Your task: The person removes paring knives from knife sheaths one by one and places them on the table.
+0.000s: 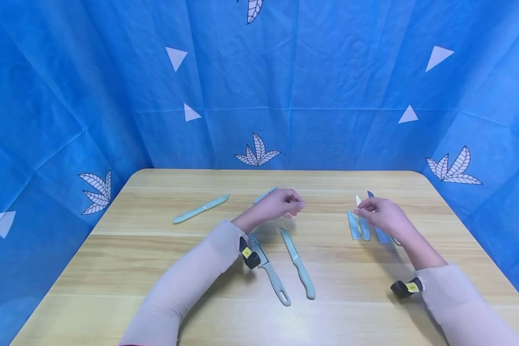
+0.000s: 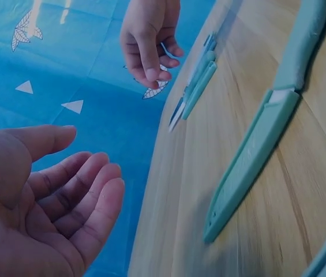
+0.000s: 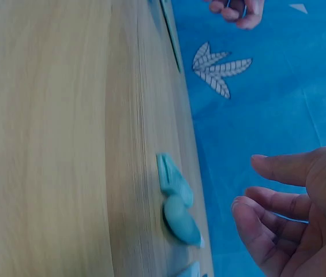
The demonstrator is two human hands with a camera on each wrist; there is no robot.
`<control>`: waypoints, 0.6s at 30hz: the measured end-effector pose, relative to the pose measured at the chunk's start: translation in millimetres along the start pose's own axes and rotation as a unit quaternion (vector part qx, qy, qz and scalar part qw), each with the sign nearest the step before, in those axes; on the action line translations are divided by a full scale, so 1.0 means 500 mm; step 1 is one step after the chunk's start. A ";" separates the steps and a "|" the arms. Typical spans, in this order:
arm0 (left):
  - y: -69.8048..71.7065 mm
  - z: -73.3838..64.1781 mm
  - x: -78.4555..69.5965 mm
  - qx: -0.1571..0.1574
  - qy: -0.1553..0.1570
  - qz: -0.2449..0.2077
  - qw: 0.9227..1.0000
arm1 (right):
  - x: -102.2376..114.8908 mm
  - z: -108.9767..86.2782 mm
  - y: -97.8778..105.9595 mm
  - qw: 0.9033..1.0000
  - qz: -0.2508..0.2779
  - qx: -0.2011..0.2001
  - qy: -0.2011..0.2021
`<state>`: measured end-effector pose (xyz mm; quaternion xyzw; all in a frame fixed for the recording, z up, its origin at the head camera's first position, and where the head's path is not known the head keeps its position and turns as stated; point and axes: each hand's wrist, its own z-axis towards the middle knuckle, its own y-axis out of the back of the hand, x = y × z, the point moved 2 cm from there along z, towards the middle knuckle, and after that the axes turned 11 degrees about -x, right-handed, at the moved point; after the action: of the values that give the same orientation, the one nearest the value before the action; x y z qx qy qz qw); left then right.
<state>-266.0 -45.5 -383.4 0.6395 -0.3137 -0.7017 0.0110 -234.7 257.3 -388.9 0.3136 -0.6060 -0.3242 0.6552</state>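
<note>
My left hand (image 1: 281, 204) hovers over the middle of the table, fingers loosely bent and nothing in them. Behind its wrist shows part of a toothed light-blue piece (image 1: 265, 194). Nearer me lie a broad sheathed knife (image 1: 277, 283), partly covered by the left wrist, and a slim sheathed knife (image 1: 298, 263). Over on the right, my right hand (image 1: 382, 216) is held above a small group, its relaxed fingers empty in the right wrist view. Under it are a short sheath (image 1: 353, 226), a small pale-bladed knife (image 1: 365, 231) and a blue flat piece (image 1: 381, 235), partly hidden.
Another sheathed knife (image 1: 201, 209) lies slanted at the left rear of the wooden table (image 1: 125, 269). A blue patterned cloth (image 1: 346, 81) hangs behind the table and along both sides. Each wrist carries a small black camera.
</note>
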 end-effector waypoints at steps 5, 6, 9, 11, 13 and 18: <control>0.003 -0.010 0.005 -0.003 -0.029 0.044 0.999 | 0.016 -0.010 -0.008 0.999 0.000 -0.011 0.032; 0.003 -0.012 0.007 -0.004 -0.034 0.053 0.998 | 0.020 -0.012 -0.009 0.999 0.003 -0.011 0.037; 0.005 -0.014 0.014 -0.004 -0.053 0.072 0.996 | 0.031 -0.020 -0.015 0.998 0.020 -0.010 0.056; 0.007 -0.014 0.020 -0.001 -0.069 0.081 0.994 | 0.038 -0.025 -0.022 0.997 0.034 -0.004 0.074; 0.009 -0.015 0.026 0.007 -0.082 0.079 0.993 | 0.044 -0.031 -0.031 0.995 0.045 0.004 0.093; 0.011 -0.022 0.037 0.030 -0.103 0.075 0.991 | 0.058 -0.048 -0.055 0.989 0.069 0.024 0.131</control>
<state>-261.5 -62.1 -397.2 0.5382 -0.3811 -0.7516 0.0123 -210.6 218.0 -395.5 0.3262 -0.5424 -0.2200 0.7423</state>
